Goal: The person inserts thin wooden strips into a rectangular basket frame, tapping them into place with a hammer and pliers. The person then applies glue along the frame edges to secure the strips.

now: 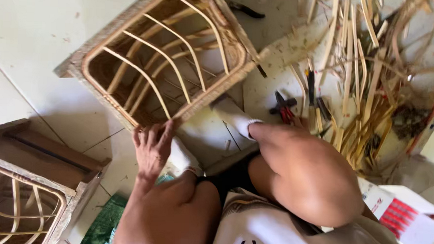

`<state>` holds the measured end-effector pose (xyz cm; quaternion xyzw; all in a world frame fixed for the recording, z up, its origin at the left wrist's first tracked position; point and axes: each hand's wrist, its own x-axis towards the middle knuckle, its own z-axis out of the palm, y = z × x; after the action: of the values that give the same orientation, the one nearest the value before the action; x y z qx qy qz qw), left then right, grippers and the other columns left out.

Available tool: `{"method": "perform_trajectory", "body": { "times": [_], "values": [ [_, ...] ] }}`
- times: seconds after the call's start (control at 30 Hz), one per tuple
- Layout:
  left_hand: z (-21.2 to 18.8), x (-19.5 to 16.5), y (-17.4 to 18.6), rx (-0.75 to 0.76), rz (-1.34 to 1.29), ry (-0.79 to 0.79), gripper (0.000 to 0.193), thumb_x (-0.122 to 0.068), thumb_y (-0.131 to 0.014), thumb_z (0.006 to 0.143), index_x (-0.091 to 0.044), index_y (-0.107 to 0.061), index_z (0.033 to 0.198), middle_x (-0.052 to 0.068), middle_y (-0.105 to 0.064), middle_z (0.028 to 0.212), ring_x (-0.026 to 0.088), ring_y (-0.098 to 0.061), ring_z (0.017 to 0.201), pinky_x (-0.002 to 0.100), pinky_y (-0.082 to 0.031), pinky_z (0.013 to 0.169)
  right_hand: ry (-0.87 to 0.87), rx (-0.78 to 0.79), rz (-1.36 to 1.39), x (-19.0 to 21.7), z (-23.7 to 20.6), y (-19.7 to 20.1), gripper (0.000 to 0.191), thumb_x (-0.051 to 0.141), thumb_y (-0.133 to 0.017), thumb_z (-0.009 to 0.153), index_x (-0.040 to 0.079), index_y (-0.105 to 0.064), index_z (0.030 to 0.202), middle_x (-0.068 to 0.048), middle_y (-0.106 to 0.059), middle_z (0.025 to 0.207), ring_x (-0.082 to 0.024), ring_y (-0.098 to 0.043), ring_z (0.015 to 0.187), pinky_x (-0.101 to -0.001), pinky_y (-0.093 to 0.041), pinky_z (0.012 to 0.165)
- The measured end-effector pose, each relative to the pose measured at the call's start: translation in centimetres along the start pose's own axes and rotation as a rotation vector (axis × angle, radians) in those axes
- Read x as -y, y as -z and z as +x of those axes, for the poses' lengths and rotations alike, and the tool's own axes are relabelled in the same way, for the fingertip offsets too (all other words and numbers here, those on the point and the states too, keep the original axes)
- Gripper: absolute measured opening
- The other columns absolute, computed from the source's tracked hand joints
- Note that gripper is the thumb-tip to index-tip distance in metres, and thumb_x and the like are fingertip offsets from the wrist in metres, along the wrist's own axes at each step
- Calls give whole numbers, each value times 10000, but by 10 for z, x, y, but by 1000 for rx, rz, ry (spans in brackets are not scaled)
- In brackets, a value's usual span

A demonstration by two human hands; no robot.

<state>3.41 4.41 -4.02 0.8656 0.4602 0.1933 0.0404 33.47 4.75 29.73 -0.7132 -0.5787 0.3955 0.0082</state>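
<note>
Tan woven rattan frame (164,56), red-handled pliers (283,108), white floor tiles (31,26)

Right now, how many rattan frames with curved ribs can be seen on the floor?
2. One frame is at top centre, its near edge touched by the left hand. Another frame is at bottom left, partly cut off; more may be hidden.

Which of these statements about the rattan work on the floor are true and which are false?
1. The left hand touches the corner of the rattan frame. True.
2. The pliers have blue handles. False: they are red and black.
3. A pile of rattan strips lies to the right of the frame. True.
4. The right hand grips the pliers. False: the right hand is hidden behind the knee, so that cannot be told.
5. The frame hangs on a wall. False: it lies on the tiled floor.
</note>
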Motion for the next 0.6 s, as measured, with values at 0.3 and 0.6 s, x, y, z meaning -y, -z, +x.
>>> {"method": "perform_trajectory", "body": {
  "times": [0.3,0.6],
  "values": [
    [-12,-2,-9,-4,118,20,674,-243,-784,981,-288,-472,1576,72,-608,1190,260,-575,1101,547,-350,1173,310,-213,-137,-154,3,-77,306,89,-672,789,23,-700,1087,-155,-652,1314,-357,-584,1224,-445,-454,1066],
    [-3,0,-23,-166,182,36,580,-294,-855,962,-302,-591,1479,7,-633,1102,217,-583,1033,468,-417,1098,-89,-870,55,-376,123,-215,466,275,-806,843,51,-678,1230,-223,-599,1226,-401,-555,1178,-481,-476,1014]
  ]
}}
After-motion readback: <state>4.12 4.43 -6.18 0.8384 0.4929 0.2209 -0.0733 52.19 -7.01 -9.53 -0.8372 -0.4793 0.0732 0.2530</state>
